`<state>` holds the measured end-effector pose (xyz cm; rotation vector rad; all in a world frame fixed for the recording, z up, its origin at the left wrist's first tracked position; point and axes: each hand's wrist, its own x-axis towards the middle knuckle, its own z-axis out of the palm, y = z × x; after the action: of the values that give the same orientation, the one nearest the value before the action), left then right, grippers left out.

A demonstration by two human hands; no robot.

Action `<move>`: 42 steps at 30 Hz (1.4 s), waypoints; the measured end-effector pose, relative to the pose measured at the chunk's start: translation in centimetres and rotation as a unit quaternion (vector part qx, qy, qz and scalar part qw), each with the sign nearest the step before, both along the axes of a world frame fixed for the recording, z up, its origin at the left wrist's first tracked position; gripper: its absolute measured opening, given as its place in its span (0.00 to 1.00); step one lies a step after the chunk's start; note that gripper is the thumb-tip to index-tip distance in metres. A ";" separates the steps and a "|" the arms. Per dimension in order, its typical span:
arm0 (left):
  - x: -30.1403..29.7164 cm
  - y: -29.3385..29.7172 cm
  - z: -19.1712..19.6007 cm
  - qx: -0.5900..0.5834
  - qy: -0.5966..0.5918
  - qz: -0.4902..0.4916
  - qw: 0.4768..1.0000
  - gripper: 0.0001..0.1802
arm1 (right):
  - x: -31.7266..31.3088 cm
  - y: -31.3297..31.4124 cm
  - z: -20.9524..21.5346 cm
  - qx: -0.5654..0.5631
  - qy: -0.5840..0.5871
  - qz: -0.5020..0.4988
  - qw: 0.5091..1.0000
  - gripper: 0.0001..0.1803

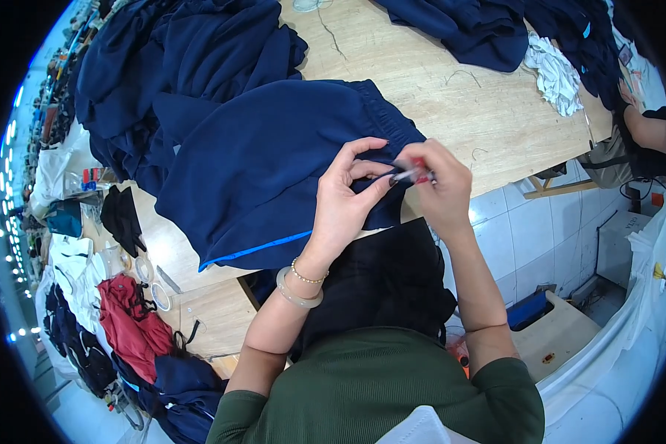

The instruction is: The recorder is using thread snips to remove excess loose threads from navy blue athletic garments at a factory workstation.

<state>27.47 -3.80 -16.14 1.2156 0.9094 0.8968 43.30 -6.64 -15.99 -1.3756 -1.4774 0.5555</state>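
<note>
Your left hand (345, 194) pinches the waistband edge of the navy shorts (274, 166), thumb and fingers closed on the cloth, a pale bangle and a beaded bracelet on that wrist. Your right hand (440, 185) sits just beside it, clenched around a small red-handled tool (414, 172) whose metal tip points toward your left fingertips and meets the fabric there. The shorts lie spread on the wooden table (451, 96), stretching away from your left hand toward the far left, with a bright blue stripe along the hem nearest your left forearm. Beyond your left hand a heap of dark blue garments (177, 59) covers the table's far side. Beyond your right hand lies a crumpled white cloth (556, 74) next to more navy cloth. Below your left elbow, a red garment (129, 314) lies among other clothes.
</note>
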 end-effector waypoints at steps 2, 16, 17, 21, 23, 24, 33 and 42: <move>0.0 0.0 0.1 0.012 0.019 -0.004 1.000 0.23 | 0.5 0.1 0.4 -0.021 0.047 -0.024 0.998 0.11; -0.4 -0.1 0.6 -0.038 -0.057 0.003 0.998 0.24 | 3.3 -0.9 1.5 0.016 -0.139 -0.027 0.990 0.12; -0.4 -0.1 0.7 -0.038 -0.057 0.004 0.998 0.24 | 3.2 -0.8 1.5 0.022 -0.149 -0.024 0.988 0.13; -0.4 -0.1 0.8 -0.041 -0.056 0.002 0.998 0.24 | 3.1 -0.8 1.2 0.020 -0.159 -0.017 0.987 0.15; -0.5 -0.2 0.8 -0.043 -0.055 0.002 0.998 0.24 | 3.0 -0.8 1.3 0.028 -0.161 -0.015 0.986 0.15; -0.4 -0.1 0.9 -0.042 -0.053 0.002 0.998 0.24 | 3.0 -0.8 1.3 0.036 -0.163 -0.012 0.986 0.15; -0.3 -0.1 0.7 -0.040 -0.054 0.003 0.998 0.24 | 3.0 -0.7 1.2 0.036 -0.172 -0.018 0.984 0.15; -0.6 -0.5 1.0 0.099 0.123 0.008 0.987 0.26 | 2.7 -0.7 0.8 0.036 -0.033 -0.020 0.999 0.08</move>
<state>26.85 -4.31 -15.17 1.5163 1.0469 0.8775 45.98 -7.34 -15.21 -1.3760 -1.5060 0.4319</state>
